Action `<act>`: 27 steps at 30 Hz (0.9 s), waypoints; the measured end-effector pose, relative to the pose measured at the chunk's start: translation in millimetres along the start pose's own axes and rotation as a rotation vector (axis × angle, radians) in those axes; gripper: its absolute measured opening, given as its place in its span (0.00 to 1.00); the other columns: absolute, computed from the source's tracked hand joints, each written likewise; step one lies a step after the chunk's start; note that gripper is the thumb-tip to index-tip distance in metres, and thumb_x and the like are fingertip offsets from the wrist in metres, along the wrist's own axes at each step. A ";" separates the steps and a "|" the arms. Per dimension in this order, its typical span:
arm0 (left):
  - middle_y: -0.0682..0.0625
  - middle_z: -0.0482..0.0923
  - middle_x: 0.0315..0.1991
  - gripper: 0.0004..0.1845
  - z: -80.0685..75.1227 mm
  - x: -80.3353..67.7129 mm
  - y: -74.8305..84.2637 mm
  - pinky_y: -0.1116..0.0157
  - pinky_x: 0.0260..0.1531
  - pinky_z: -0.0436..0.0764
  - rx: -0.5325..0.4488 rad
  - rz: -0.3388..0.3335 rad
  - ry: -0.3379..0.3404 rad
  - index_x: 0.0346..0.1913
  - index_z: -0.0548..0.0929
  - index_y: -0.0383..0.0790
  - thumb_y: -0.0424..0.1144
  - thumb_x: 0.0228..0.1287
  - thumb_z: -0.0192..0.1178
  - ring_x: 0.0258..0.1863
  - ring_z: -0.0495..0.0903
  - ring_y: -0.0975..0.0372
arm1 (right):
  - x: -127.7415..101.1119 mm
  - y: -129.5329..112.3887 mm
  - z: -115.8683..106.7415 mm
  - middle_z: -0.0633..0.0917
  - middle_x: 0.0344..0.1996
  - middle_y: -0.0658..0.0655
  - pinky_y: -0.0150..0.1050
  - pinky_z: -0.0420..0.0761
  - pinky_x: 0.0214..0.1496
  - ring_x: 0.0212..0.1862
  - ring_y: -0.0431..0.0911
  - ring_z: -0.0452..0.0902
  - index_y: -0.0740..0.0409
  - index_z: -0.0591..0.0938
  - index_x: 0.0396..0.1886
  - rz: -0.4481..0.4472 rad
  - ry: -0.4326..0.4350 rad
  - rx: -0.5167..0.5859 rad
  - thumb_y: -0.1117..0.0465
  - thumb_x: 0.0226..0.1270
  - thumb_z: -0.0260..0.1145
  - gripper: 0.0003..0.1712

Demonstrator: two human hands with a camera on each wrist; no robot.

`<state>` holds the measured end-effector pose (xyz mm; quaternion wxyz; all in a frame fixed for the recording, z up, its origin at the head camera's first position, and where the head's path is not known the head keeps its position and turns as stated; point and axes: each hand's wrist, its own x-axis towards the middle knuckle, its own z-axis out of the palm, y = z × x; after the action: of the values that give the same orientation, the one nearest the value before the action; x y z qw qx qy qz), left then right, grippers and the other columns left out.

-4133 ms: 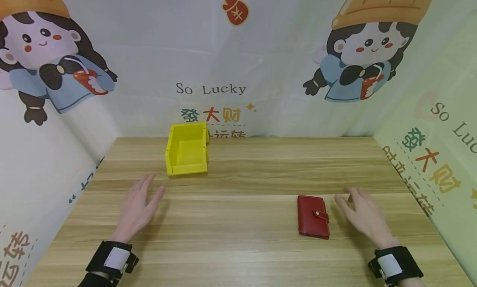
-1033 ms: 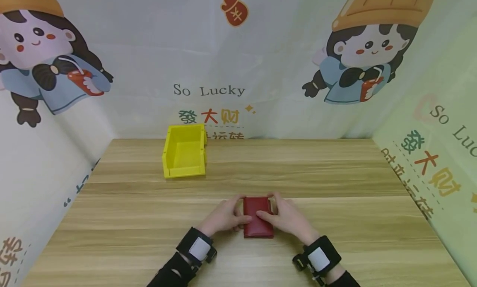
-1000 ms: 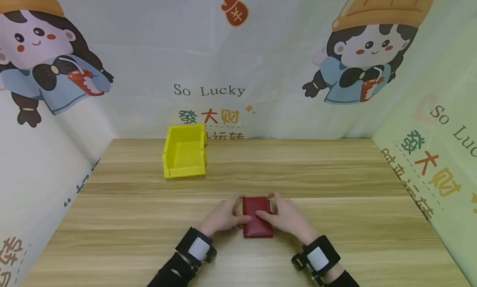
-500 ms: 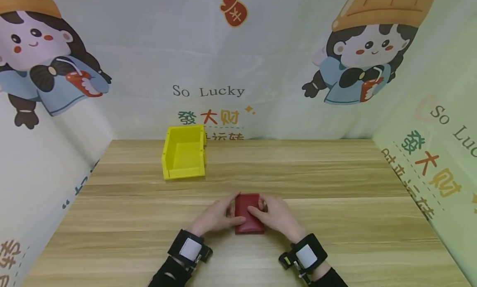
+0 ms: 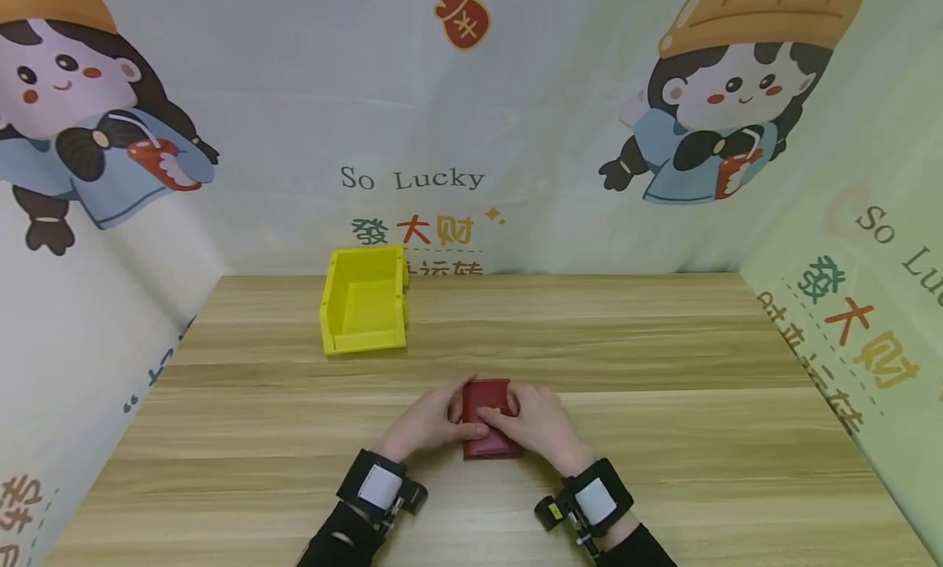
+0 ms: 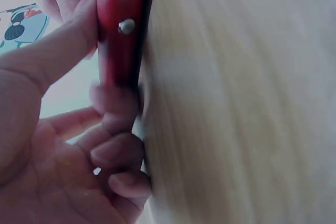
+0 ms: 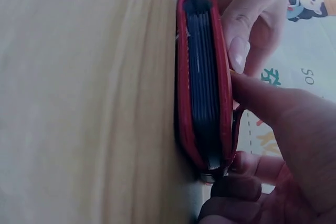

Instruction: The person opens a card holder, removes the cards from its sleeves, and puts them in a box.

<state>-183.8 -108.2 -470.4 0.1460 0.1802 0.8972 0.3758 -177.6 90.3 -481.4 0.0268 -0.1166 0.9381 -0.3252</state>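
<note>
A red wallet lies on the wooden table near the front centre, and both hands hold it. My left hand grips its left edge, thumb on top and fingers curled against the side. A metal snap stud shows on that edge. My right hand pinches the right edge, thumb on the cover and fingers curled at the strap. In the right wrist view the wallet shows dark card slots between its red covers. Whether the strap is fastened I cannot tell.
A yellow open-fronted bin stands at the back left of the table, well clear of the hands. Printed cartoon walls close the table in at the back, left and right. Black wrist straps sit on both forearms.
The wallet lay at the right with both hands flat and apart; now both hands hold it at the front centre. In the last second it slid slightly left and nearer.
</note>
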 end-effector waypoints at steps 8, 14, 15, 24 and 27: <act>0.32 0.60 0.72 0.43 4.6 -1.0 -2.8 0.36 0.72 0.50 0.078 0.009 0.035 0.75 0.65 0.36 0.48 0.60 0.71 0.74 0.54 0.36 | 0.6 2.2 1.0 0.67 0.16 0.43 0.28 0.59 0.24 0.21 0.36 0.62 0.51 0.70 0.19 -0.136 -0.006 -0.044 0.50 0.71 0.65 0.22; 0.34 0.47 0.80 0.43 5.7 2.1 -8.7 0.35 0.74 0.33 0.026 0.022 -0.073 0.78 0.56 0.36 0.48 0.68 0.63 0.81 0.36 0.38 | 0.3 0.7 0.1 0.71 0.19 0.45 0.28 0.63 0.24 0.22 0.36 0.66 0.53 0.74 0.23 -0.170 -0.045 -0.038 0.55 0.75 0.60 0.17; 0.35 0.47 0.81 0.43 5.5 2.2 -9.3 0.35 0.74 0.33 0.022 0.020 -0.081 0.79 0.56 0.36 0.49 0.69 0.63 0.81 0.36 0.39 | 0.3 0.5 -0.5 0.72 0.19 0.45 0.29 0.64 0.24 0.22 0.36 0.66 0.53 0.75 0.24 -0.167 -0.052 -0.027 0.56 0.76 0.60 0.17; 0.37 0.48 0.81 0.42 5.8 0.9 -8.2 0.36 0.75 0.32 -0.050 0.004 -0.054 0.78 0.58 0.38 0.47 0.68 0.64 0.81 0.36 0.40 | 0.0 3.2 -3.8 0.73 0.20 0.45 0.29 0.65 0.26 0.23 0.36 0.67 0.53 0.78 0.26 -0.152 -0.079 0.063 0.57 0.76 0.58 0.15; 0.37 0.49 0.81 0.41 6.4 0.7 -6.4 0.37 0.75 0.32 -0.057 -0.001 -0.035 0.78 0.59 0.39 0.46 0.67 0.65 0.81 0.37 0.40 | 0.1 4.3 -3.8 0.73 0.20 0.45 0.29 0.65 0.26 0.23 0.36 0.67 0.53 0.78 0.26 -0.154 -0.088 0.079 0.56 0.77 0.58 0.15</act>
<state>-183.3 -108.2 -479.5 0.1668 0.1819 0.8835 0.3981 -179.0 95.9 -481.0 0.0475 -0.2013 0.9107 -0.3574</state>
